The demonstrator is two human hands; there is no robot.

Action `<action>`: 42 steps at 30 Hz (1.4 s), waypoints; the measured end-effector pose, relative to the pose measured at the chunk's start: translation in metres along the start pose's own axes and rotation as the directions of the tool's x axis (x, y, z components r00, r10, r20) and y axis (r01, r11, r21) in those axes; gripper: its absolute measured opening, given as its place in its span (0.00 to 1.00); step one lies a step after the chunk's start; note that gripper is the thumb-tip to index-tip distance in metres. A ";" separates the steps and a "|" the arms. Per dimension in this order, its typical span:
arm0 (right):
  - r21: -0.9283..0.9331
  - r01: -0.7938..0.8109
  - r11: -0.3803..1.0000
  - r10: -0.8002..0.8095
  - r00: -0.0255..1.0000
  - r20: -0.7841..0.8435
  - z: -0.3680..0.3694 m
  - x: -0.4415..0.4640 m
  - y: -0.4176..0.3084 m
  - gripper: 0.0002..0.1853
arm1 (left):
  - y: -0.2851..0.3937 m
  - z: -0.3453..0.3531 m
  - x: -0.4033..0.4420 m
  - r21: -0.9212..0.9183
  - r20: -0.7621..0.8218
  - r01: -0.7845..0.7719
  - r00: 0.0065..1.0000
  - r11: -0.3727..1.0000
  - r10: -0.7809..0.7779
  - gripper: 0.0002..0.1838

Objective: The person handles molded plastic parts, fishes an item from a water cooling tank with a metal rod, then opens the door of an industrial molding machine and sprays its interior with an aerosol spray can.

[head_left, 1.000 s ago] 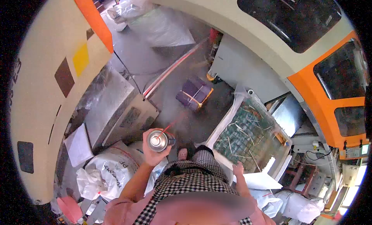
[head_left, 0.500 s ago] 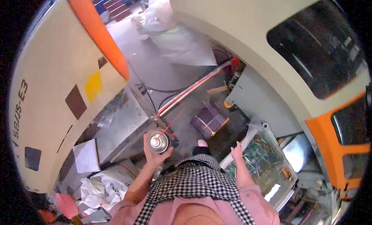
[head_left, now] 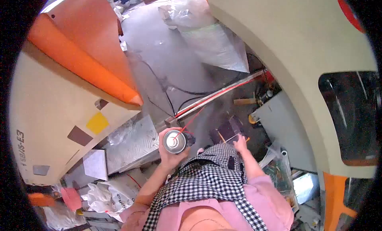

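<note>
My left hand [head_left: 168, 161] is wrapped round a spray can [head_left: 175, 142], seen from above with its silvery top up. A thin red straw [head_left: 191, 122] sticks out of the nozzle, slanting up and to the right. My right hand [head_left: 240, 144] is held out in front of the checked apron [head_left: 199, 175], fingers stretched forward, and no object shows in it. Beyond that hand a dark purple pad [head_left: 232, 127] with a yellowish edge lies on the floor, partly hidden by the apron and hand.
Beige machine housings curve along the left [head_left: 51, 111] and right [head_left: 286, 40]. A red-and-white rail [head_left: 223, 92] and black cables [head_left: 191, 92] cross the floor. White sacks [head_left: 217, 44] stand ahead. A debris-filled bin [head_left: 284, 175] is at right, a metal tread plate [head_left: 133, 145] at left.
The view has shifted left and forward, so the pad is now mostly covered by my body. My right hand has moved over near the pad. The spray can stays in my left hand.
</note>
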State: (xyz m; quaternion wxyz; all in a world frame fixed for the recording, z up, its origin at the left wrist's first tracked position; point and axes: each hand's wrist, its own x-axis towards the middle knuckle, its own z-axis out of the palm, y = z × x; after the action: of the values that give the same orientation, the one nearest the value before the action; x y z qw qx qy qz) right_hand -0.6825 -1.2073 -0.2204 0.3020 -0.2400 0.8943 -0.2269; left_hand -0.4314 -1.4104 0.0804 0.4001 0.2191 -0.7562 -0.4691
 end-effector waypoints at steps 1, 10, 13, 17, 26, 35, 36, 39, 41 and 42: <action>-0.011 0.012 1.000 -0.012 1.000 0.000 0.004 0.005 -0.006 0.34 | -0.004 0.001 0.006 -0.001 -0.016 -0.002 1.000 1.000 0.002 0.39; 0.005 -0.070 0.998 0.070 0.996 -0.058 -0.036 0.094 -0.045 0.35 | -0.048 0.014 0.082 -0.111 -0.113 0.100 0.987 0.989 -0.113 0.38; 0.007 -0.133 0.991 0.132 0.983 -0.124 -0.057 0.152 -0.051 0.34 | -0.063 0.019 0.120 -0.067 -0.184 0.104 0.976 0.992 -0.114 0.38; -0.020 -0.089 0.996 0.086 0.989 -0.121 -0.077 0.240 -0.071 0.34 | -0.100 0.025 0.182 0.062 -0.274 0.112 0.957 0.992 -0.091 0.38; -0.192 0.195 0.962 -0.166 0.973 0.160 -0.148 0.407 -0.172 0.29 | -0.156 0.040 0.338 -0.184 -0.611 0.216 0.739 0.959 -0.284 0.35; -0.180 0.203 0.963 -0.185 0.976 0.111 -0.164 0.555 -0.242 0.28 | -0.225 0.029 0.531 -0.024 -0.841 0.286 0.512 0.958 -0.174 0.37; -0.203 0.189 0.961 -0.164 0.977 0.134 -0.156 0.571 -0.235 0.28 | -0.239 0.020 0.550 -0.032 -0.819 0.304 0.538 0.952 -0.199 0.38; -0.275 0.159 0.948 -0.129 0.984 0.125 -0.147 0.587 -0.236 0.28 | -0.279 -0.007 0.603 -0.070 -0.833 0.229 0.521 0.971 -0.184 0.37; -0.316 0.111 0.942 -0.080 0.991 0.110 -0.138 0.613 -0.239 0.27 | -0.318 -0.028 0.646 -0.068 -0.825 0.213 0.537 0.975 -0.175 0.37; -0.335 0.078 0.939 -0.046 0.994 0.104 -0.134 0.623 -0.240 0.27 | -0.336 -0.041 0.670 -0.059 -0.818 0.209 0.551 0.976 -0.167 0.37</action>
State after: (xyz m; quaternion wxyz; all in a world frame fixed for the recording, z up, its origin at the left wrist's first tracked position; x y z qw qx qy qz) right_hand -1.1368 -1.7127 -0.2608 0.2907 -0.3269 0.8967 -0.0676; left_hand -0.8044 -2.0617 0.0607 0.6463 0.4993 -0.4681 -0.3375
